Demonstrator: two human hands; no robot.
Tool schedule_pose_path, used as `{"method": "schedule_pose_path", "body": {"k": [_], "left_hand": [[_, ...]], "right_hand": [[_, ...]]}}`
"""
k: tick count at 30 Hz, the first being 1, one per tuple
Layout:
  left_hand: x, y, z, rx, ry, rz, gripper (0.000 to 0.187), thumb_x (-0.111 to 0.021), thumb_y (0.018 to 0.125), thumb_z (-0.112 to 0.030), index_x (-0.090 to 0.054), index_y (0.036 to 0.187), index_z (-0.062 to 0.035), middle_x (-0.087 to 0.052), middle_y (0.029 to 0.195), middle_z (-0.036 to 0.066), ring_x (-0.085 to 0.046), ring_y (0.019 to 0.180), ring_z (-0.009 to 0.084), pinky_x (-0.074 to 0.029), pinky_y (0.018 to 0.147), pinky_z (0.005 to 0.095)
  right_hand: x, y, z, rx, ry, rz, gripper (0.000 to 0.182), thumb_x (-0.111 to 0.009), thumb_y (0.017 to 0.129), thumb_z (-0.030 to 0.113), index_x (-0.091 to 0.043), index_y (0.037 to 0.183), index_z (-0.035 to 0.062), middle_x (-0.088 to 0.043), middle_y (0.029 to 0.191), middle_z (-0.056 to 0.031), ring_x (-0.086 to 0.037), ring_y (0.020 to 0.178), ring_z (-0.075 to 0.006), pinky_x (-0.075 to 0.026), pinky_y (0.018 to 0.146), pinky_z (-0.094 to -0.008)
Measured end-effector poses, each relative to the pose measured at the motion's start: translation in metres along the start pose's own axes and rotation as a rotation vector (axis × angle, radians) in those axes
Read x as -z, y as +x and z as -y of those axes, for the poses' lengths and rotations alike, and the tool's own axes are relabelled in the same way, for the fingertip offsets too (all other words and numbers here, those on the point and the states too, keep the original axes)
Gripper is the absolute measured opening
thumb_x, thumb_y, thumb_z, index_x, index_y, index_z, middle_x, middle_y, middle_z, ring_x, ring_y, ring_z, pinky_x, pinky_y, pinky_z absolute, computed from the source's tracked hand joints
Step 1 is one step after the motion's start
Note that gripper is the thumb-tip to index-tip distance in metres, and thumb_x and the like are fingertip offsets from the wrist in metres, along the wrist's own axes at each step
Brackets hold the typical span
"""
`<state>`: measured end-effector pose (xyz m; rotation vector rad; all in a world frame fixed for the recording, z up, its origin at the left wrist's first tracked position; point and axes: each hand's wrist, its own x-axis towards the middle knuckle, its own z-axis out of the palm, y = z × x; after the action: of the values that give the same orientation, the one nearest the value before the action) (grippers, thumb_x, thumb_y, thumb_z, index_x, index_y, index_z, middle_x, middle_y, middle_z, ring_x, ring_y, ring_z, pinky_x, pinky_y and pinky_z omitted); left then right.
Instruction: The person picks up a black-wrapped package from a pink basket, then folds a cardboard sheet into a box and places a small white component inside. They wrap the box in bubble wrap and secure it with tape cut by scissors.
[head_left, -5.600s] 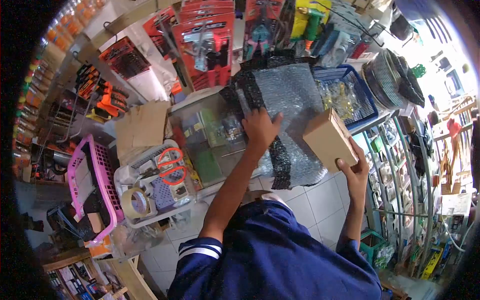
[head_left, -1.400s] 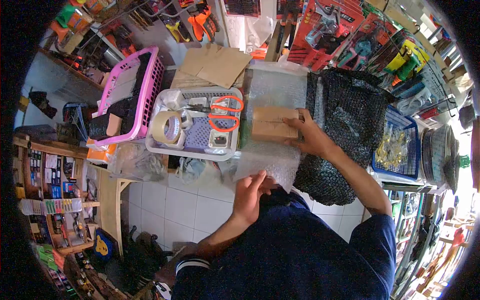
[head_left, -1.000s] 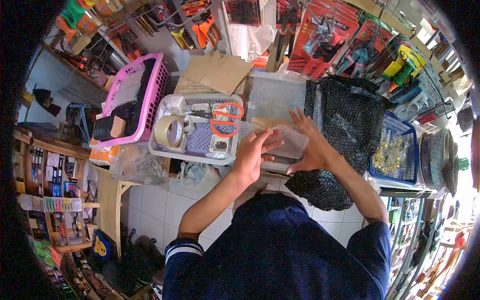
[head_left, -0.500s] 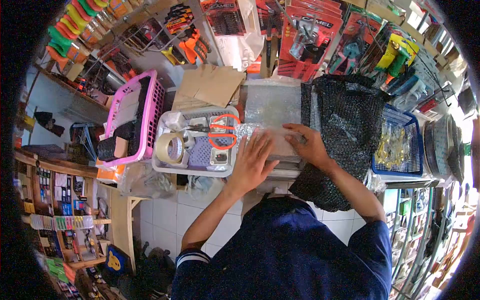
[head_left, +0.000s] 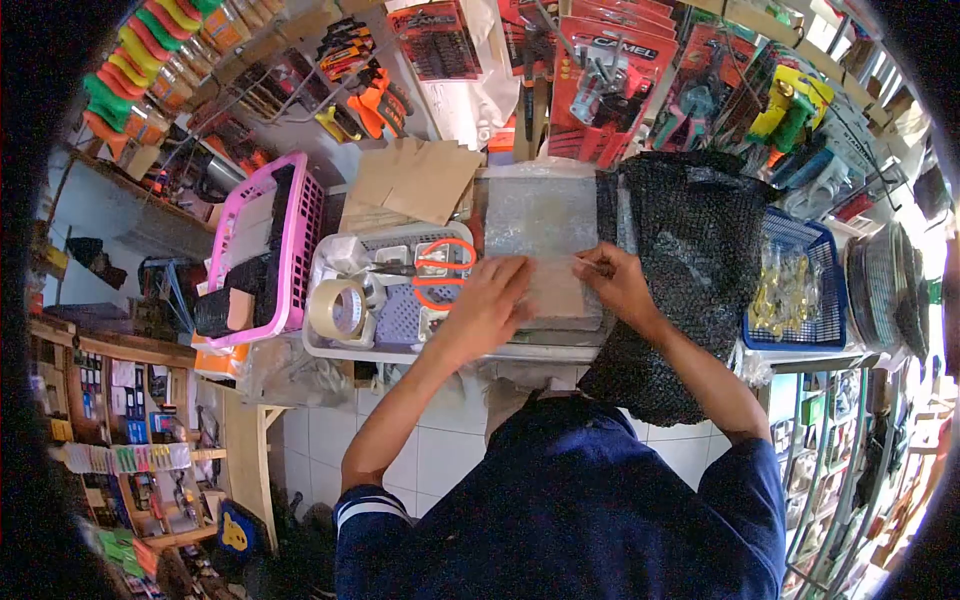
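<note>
A stack of clear bubble wrap (head_left: pixel 541 210) lies flat on the counter in front of me. My left hand (head_left: pixel 486 308) is over its left side, fingers bent inward and partly blurred; their grip is hidden. At the right edge, my right hand (head_left: pixel 618 288) is closed, thumb and forefinger pinched on the bubble wrap. Just left of my left hand, orange-handled scissors (head_left: pixel 445 275) lie in a light grey basket (head_left: pixel 400 350). A roll of tape (head_left: pixel 338 309) stands in the same basket.
Black bubble wrap (head_left: pixel 695 260) hangs over the counter's front edge at right, beside a blue basket (head_left: pixel 830 290). A pink basket (head_left: pixel 290 240) and cardboard pieces (head_left: pixel 415 180) are on the left. Packaged tools (head_left: pixel 610 90) hang along the back.
My left hand has gone from spread flat on the plastic to bent fingers, shifting slightly left. My right hand has drawn its fingers together at the bubble wrap's right edge.
</note>
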<state>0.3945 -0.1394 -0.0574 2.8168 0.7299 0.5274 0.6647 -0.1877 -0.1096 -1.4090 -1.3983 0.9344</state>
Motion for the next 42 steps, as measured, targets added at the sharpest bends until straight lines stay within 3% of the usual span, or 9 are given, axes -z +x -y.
{"method": "schedule_pose_path", "body": {"k": [3, 6, 9, 15, 24, 27, 30, 36, 42], "left_hand": [[-0.004, 0.012, 0.028, 0.226, -0.207, 0.039, 0.056, -0.073, 0.093, -0.030, -0.059, 0.135, 0.0047, -0.065, 0.121, 0.023, -0.060, 0.114, 0.0410, -0.048, 0.097, 0.0496], [-0.010, 0.022, 0.043, 0.194, -0.227, -0.120, 0.040, -0.076, 0.091, -0.025, -0.068, 0.119, 0.0028, -0.069, 0.103, 0.022, -0.064, 0.103, 0.0408, -0.050, 0.090, 0.0491], [-0.009, 0.032, 0.048, 0.222, -0.344, 0.009, 0.029, -0.078, 0.090, -0.024, -0.069, 0.101, 0.0015, -0.069, 0.097, 0.021, -0.066, 0.094, 0.0377, -0.050, 0.081, 0.0472], [0.011, 0.043, 0.035, 0.329, -0.438, 0.063, 0.029, -0.079, 0.090, -0.023, -0.063, 0.086, 0.0016, -0.067, 0.076, 0.017, -0.064, 0.070, 0.0319, -0.047, 0.065, 0.0419], [0.003, 0.048, 0.042, 0.322, -0.441, 0.007, 0.027, -0.079, 0.090, -0.022, -0.066, 0.086, 0.0022, -0.069, 0.076, 0.017, -0.066, 0.067, 0.0325, -0.049, 0.064, 0.0432], [-0.009, 0.049, 0.057, 0.309, -0.440, 0.035, 0.025, -0.080, 0.088, -0.021, -0.069, 0.087, 0.0012, -0.071, 0.078, 0.016, -0.068, 0.069, 0.0315, -0.051, 0.067, 0.0425], [-0.004, 0.053, 0.055, 0.404, -0.511, 0.125, 0.024, -0.082, 0.087, -0.022, -0.072, 0.088, 0.0005, -0.073, 0.081, 0.015, -0.069, 0.071, 0.0287, -0.052, 0.068, 0.0406], [-0.006, 0.061, 0.070, 0.323, -0.477, 0.231, 0.022, -0.084, 0.086, -0.019, -0.074, 0.089, 0.0000, -0.075, 0.082, 0.013, -0.069, 0.072, 0.0216, -0.054, 0.069, 0.0375], [-0.013, 0.061, 0.082, 0.208, -0.546, 0.203, 0.027, -0.083, 0.088, -0.023, -0.072, 0.098, -0.0004, -0.075, 0.088, 0.015, -0.069, 0.076, 0.0194, -0.053, 0.069, 0.0369]], "right_hand": [[0.002, 0.006, -0.010, 0.024, 0.054, 0.040, 0.013, -0.074, 0.097, 0.007, -0.066, 0.101, -0.0030, -0.073, 0.106, -0.0104, -0.067, 0.099, -0.0127, -0.056, 0.088, -0.0294], [0.007, 0.013, -0.014, -0.050, 0.057, 0.085, 0.018, -0.076, 0.095, 0.010, -0.067, 0.106, -0.0007, -0.072, 0.104, -0.0058, -0.065, 0.094, -0.0109, -0.055, 0.083, -0.0290], [0.004, 0.011, 0.000, 0.091, -0.048, 0.012, 0.026, -0.077, 0.095, 0.024, -0.071, 0.101, -0.0006, -0.074, 0.096, -0.0091, -0.068, 0.090, -0.0137, -0.057, 0.082, -0.0344], [0.005, 0.016, 0.001, 0.058, -0.112, 0.087, 0.024, -0.075, 0.095, 0.026, -0.075, 0.096, 0.0014, -0.074, 0.082, -0.0090, -0.067, 0.079, -0.0158, -0.055, 0.075, -0.0365], [0.003, 0.026, 0.000, 0.005, -0.281, 0.050, 0.026, -0.074, 0.092, 0.025, -0.073, 0.100, 0.0001, -0.074, 0.092, -0.0197, -0.071, 0.091, -0.0348, -0.054, 0.086, -0.0446], [0.005, 0.023, 0.028, 0.191, -0.433, -0.066, 0.029, -0.076, 0.091, 0.021, -0.068, 0.109, 0.0007, -0.070, 0.104, -0.0168, -0.068, 0.102, -0.0324, -0.053, 0.093, -0.0423], [0.004, 0.004, 0.084, 0.601, -0.734, 0.055, 0.050, -0.079, 0.086, 0.030, -0.060, 0.124, 0.0038, -0.060, 0.127, -0.0204, -0.057, 0.123, -0.0407, -0.044, 0.108, -0.0513], [-0.025, -0.015, 0.070, 0.633, -0.927, 0.316, 0.081, -0.084, 0.076, 0.045, -0.051, 0.137, 0.0029, -0.051, 0.139, -0.0269, -0.049, 0.133, -0.0436, -0.035, 0.115, -0.0613], [-0.025, 0.001, 0.054, 0.560, -0.884, 0.406, 0.077, -0.086, 0.074, 0.041, -0.054, 0.133, 0.0032, -0.055, 0.134, -0.0228, -0.054, 0.129, -0.0409, -0.034, 0.116, -0.0591]]}}
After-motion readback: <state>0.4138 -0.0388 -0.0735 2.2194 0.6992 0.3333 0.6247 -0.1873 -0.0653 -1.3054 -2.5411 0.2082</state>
